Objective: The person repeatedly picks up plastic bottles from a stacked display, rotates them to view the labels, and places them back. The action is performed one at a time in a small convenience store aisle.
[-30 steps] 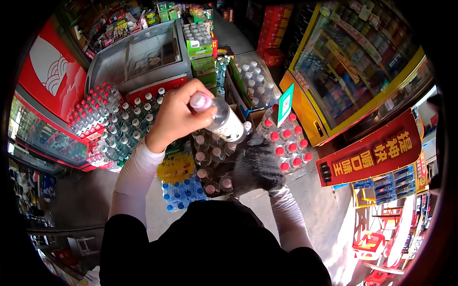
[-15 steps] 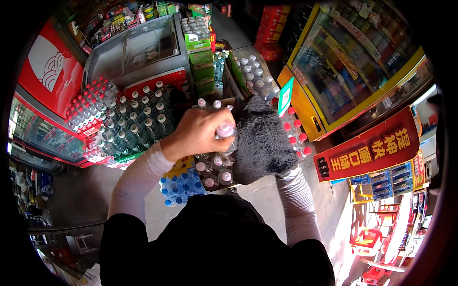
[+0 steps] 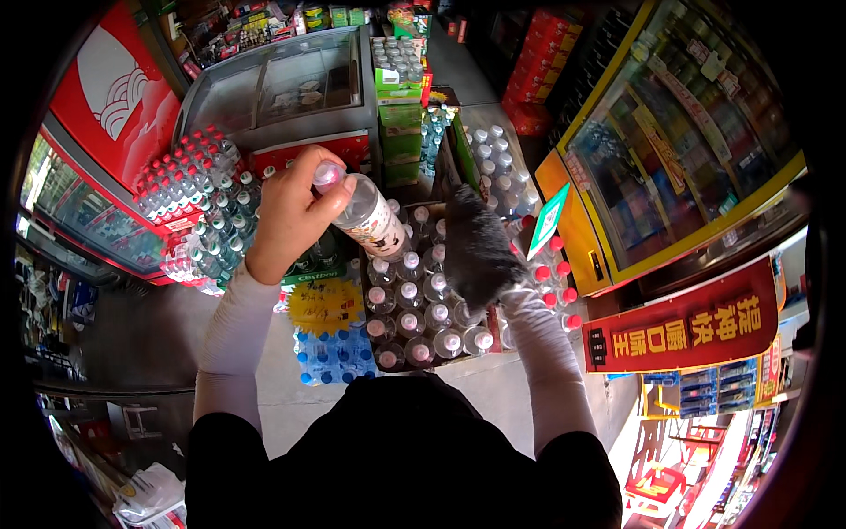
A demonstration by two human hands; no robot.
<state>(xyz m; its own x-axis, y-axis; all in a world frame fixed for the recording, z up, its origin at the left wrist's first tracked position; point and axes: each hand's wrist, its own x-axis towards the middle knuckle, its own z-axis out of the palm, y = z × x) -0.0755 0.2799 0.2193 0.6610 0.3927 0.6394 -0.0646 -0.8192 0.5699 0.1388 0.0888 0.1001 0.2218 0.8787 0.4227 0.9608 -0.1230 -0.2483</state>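
My left hand (image 3: 291,212) is closed around the pink-capped neck of a clear plastic bottle (image 3: 376,222) with a patterned label. The bottle is lifted and tilted, its base pointing down and right above a case of similar pink-capped bottles (image 3: 410,324). A dark grey fluffy mitt or cloth (image 3: 476,247) covers my right hand, hiding its fingers. It rests over the right side of that case, apart from the lifted bottle. Beside it on the right stand several red-capped bottles (image 3: 564,269).
Blue-capped bottles (image 3: 335,357) and a yellow starburst sign (image 3: 326,306) lie left of the case. Farther left stand more bottles (image 3: 216,242). A chest freezer (image 3: 282,84) and green boxes (image 3: 401,132) are behind. At right are a green-edged sign (image 3: 549,220) and a yellow-framed display fridge (image 3: 608,256).
My left hand has raised the bottle up and left, out over the case, and tilted it. The fluffy mitt has drawn back from the bottle, uncovering more pink caps. The view has shifted slightly.
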